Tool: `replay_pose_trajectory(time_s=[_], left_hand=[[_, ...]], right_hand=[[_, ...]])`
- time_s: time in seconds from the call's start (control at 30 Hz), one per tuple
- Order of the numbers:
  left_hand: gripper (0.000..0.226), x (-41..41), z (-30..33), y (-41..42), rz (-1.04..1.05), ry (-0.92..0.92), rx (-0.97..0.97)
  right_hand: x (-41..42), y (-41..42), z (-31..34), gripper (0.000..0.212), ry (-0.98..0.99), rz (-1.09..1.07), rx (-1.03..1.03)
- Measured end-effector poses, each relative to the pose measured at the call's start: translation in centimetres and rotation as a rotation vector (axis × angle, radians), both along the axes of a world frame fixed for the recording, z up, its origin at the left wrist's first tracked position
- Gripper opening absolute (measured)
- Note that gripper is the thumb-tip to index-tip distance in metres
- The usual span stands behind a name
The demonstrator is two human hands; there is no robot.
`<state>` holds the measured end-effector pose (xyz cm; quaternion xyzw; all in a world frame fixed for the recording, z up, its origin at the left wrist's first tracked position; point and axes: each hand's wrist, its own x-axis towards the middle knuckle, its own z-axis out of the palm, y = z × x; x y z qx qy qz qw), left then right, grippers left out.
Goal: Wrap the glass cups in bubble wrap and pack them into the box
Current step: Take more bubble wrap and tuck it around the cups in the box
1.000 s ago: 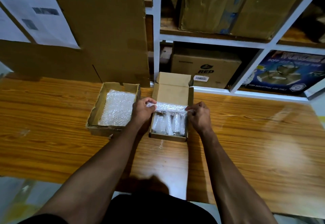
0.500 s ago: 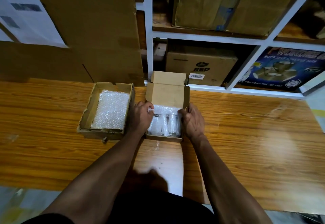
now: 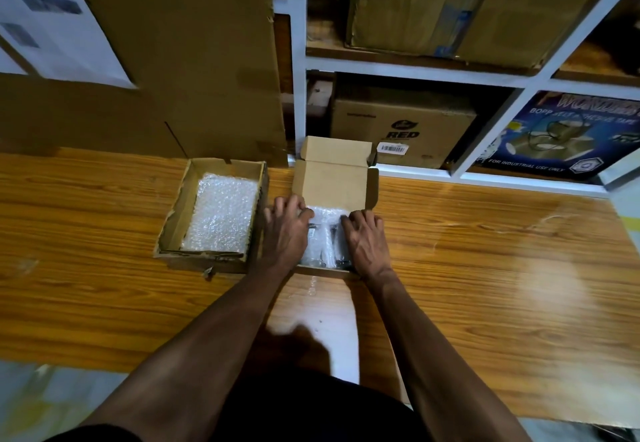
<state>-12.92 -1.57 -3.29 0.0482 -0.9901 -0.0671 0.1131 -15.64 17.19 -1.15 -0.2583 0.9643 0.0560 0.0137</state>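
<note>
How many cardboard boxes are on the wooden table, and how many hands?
Cardboard boxes on the table: 2, the small box with its lid up and the open tray box holding bubble wrap
Hands: 2, left hand and right hand
Total: 4

Between the left hand [image 3: 285, 230] and right hand [image 3: 365, 240], the bubble wrap [image 3: 325, 214] is clear-white and dimpled. The box [image 3: 332, 181] beyond their fingers is plain tan. The table [image 3: 485, 251] beneath is orange-brown, wood-grained.

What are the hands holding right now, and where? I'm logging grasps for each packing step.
Both the left hand and the right hand press the bubble wrap at its side edges, down into the box; a closed grip cannot be told.
</note>
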Motion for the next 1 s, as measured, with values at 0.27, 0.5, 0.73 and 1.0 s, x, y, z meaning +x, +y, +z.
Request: replay_pose_trajectory(time_s=[0.27, 0.5, 0.73, 1.0], left_hand=[[0.041, 0.6, -0.4, 0.3, -0.206, -0.042, -0.012], [0.055, 1.3, -0.6, 0.9, -0.180, -0.131, -0.047], [0.054, 1.1, -0.2, 1.3, -0.144, -0.222, -0.035], [0.049, 0.9, 0.4, 1.6, -0.137, -0.258, -0.040]], right_hand=[[0.8, -0.8, -0.8, 0.075, -0.079, -0.013, -0.102], [1.2, -1.3, -0.7, 0.060, -0.049, -0.044, -0.098], [0.4, -1.7, -0.2, 0.046, -0.078, -0.073, -0.066], [0.6, -2.1, -0.6, 0.049, -0.105, -0.115, -0.146]])
